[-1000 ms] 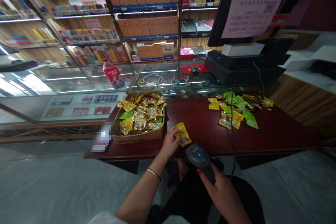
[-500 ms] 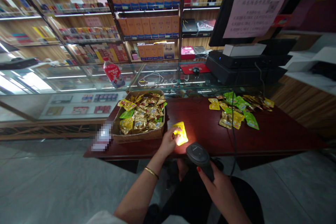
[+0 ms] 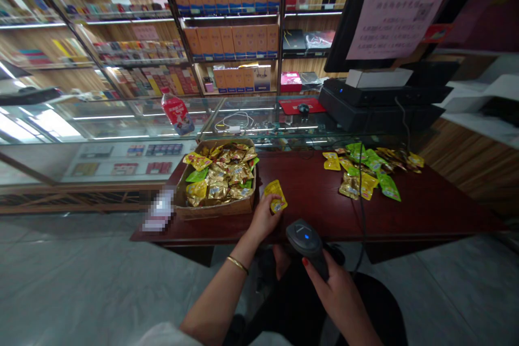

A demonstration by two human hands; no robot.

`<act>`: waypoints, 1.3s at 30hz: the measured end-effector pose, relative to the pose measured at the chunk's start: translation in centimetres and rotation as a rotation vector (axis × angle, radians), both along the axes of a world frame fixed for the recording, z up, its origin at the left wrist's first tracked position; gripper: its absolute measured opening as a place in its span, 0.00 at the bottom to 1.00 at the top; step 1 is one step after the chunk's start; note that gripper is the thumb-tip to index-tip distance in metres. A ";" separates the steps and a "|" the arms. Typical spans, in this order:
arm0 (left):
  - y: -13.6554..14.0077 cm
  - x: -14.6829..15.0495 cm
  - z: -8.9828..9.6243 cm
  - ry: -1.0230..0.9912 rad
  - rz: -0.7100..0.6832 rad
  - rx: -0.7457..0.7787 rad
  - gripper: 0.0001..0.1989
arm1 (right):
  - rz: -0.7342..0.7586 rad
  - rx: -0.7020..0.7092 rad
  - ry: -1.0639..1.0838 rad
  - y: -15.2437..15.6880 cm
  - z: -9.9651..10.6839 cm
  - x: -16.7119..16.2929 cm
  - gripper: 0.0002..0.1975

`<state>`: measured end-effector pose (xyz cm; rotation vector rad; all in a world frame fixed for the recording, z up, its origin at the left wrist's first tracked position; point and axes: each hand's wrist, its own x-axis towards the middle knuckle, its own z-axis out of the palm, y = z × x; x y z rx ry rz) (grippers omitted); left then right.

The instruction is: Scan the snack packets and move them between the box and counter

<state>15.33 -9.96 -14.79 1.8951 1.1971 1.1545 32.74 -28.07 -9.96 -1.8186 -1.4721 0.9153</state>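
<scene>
Between the fingers of my left hand [image 3: 265, 217] is a yellow snack packet [image 3: 275, 194], held over the dark red desk [image 3: 308, 178] just right of the box. My right hand [image 3: 334, 284] is wrapped round the handle of a black barcode scanner [image 3: 306, 240], whose head points toward the packet. A small blue light shows on top of the scanner. The cardboard box [image 3: 217, 210] by my left hand is heaped with gold, yellow and green packets [image 3: 219, 173].
Loose packets [image 3: 368, 167] lie in a pile at the desk's right, with a cable [image 3: 361, 211] hanging in front. Behind stand a glass counter [image 3: 141, 113] with a pink-labelled bottle [image 3: 177, 113], a mouse [image 3: 303, 108] and a monitor [image 3: 344, 32]. A blurred-out item [image 3: 158, 211] sits at the left corner.
The bright scanning light on the yellow packet has gone out, and a blue light now shows on the scanner. My left hand has shifted the packet slightly away from me.
</scene>
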 end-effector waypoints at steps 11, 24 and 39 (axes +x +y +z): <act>-0.5 -0.9 0.6 -0.169 -0.158 -0.145 0.28 | -0.011 0.069 -0.016 0.5 1.2 -0.1 0.21; -0.3 -1.1 0.9 -0.126 -0.234 -0.176 0.33 | -0.008 0.063 0.029 1.2 1.5 -0.4 0.24; 2.5 8.6 0.5 0.030 -0.276 -0.144 0.39 | -0.221 0.163 0.101 0.5 -0.9 3.3 0.26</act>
